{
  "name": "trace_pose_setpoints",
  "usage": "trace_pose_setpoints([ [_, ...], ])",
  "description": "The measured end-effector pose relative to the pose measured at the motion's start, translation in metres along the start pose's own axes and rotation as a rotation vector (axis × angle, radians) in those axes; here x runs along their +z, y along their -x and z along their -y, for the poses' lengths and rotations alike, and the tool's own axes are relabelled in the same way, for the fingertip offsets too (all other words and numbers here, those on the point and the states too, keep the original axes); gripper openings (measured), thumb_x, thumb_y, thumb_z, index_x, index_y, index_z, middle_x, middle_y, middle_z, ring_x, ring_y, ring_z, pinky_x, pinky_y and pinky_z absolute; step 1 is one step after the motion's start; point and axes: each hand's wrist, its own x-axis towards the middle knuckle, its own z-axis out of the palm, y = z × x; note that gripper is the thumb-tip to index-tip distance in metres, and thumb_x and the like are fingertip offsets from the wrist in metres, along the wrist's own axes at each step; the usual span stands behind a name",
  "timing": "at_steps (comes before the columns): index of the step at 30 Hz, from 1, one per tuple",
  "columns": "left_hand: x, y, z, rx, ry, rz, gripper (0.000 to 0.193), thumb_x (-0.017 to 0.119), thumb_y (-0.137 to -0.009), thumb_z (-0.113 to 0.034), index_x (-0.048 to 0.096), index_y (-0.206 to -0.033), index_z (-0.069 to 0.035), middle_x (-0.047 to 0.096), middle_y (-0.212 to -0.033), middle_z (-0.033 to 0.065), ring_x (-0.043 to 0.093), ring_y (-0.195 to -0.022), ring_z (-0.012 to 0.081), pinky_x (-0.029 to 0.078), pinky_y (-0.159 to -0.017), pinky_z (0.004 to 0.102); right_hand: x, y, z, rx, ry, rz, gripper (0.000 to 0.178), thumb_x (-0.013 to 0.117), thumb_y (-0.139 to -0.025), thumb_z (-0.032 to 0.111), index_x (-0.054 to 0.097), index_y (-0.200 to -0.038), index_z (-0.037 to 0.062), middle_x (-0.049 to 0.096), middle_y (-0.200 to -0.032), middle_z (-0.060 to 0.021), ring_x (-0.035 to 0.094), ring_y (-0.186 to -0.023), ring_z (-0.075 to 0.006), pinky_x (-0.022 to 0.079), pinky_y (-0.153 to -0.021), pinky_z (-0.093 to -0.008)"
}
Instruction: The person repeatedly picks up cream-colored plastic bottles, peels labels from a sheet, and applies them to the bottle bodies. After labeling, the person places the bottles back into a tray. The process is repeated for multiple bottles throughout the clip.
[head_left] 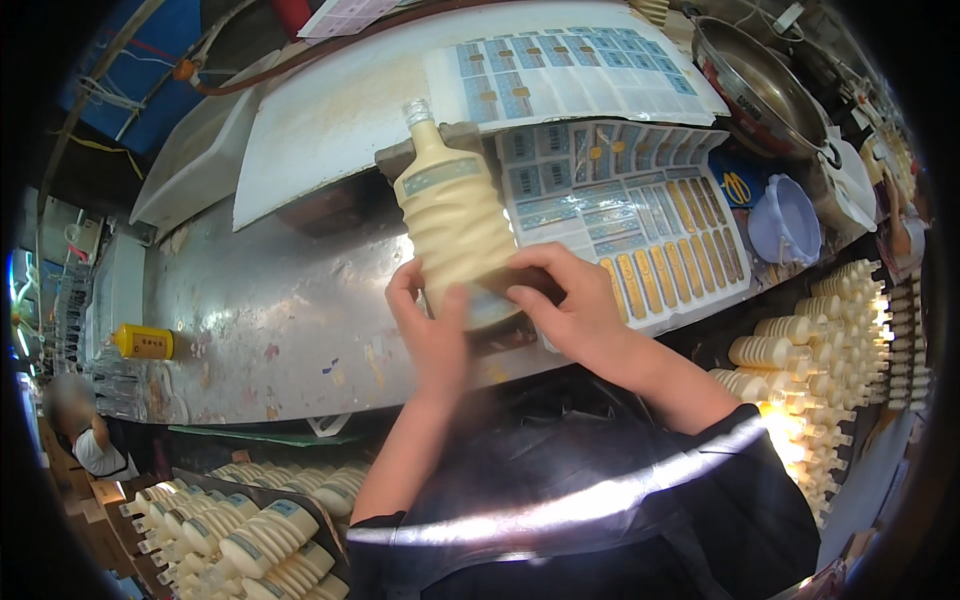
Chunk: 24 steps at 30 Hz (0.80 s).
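Observation:
A cream-coloured bottle (455, 230) with wavy ridged sides lies in front of me, its clear-topped neck pointing away. A dark block (462, 140) shows beneath its shoulder. One silvery-blue label strip (441, 176) crosses the shoulder, and a bluish patch (487, 306) shows near the base. My left hand (430, 315) grips the base's left side, fingers curled and thumb on top. At the right side of the base is my right hand (565, 300), its index finger and thumb bent against the bottle. Whether a label edge lies under those fingertips is hidden.
Sheets of blue and gold labels (640, 215) lie to the right on the metal table (290, 330). Yellow-handled scissors (737, 188), a lavender bucket (785, 222) and a large metal pan (765, 85) stand beyond. A yellow container (143, 342) is left. Stacked bottles (265, 540) flank me; another person (95, 440) is far left.

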Motion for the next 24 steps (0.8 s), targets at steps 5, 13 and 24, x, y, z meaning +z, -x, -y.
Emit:
trace_pose_setpoints([
  [5,-0.008,-0.003,0.001,-0.067,0.149,0.025,0.046,0.066,-0.096,-0.015,0.049,-0.137,-0.003,0.051,-0.123,0.0086,0.049,-0.122,0.0224,0.039,-0.109,0.0378,-0.002,-0.003,0.001,-0.445,0.377,-0.022,0.031,0.073,-0.078,-0.002,0.069,-0.107,0.0048,0.069,-0.100,-0.0140,0.069,-0.090,-0.0307,0.056,-0.076,-0.0376],
  [13,-0.018,-0.008,-0.010,-0.159,0.415,0.042,0.031,0.052,-0.105,-0.010,0.058,-0.133,0.002,0.062,-0.129,0.0115,0.057,-0.119,0.0182,0.044,-0.106,0.0337,0.023,-0.007,0.034,-0.698,0.346,0.019,0.020,0.066,-0.075,0.009,0.063,-0.094,0.0039,0.063,-0.089,-0.0064,0.066,-0.077,-0.0257,0.052,-0.066,-0.0358],
  [24,-0.012,-0.006,-0.024,-0.180,0.378,0.001,0.033,0.044,-0.109,-0.019,0.059,-0.130,0.001,0.059,-0.119,0.0082,0.053,-0.114,0.0171,0.041,-0.105,0.0349,0.018,0.005,0.031,-0.245,0.339,0.002,0.024,0.075,-0.084,0.007,0.071,-0.107,0.0081,0.070,-0.084,-0.0114,0.069,-0.072,-0.0304,0.055,-0.064,-0.0384],
])
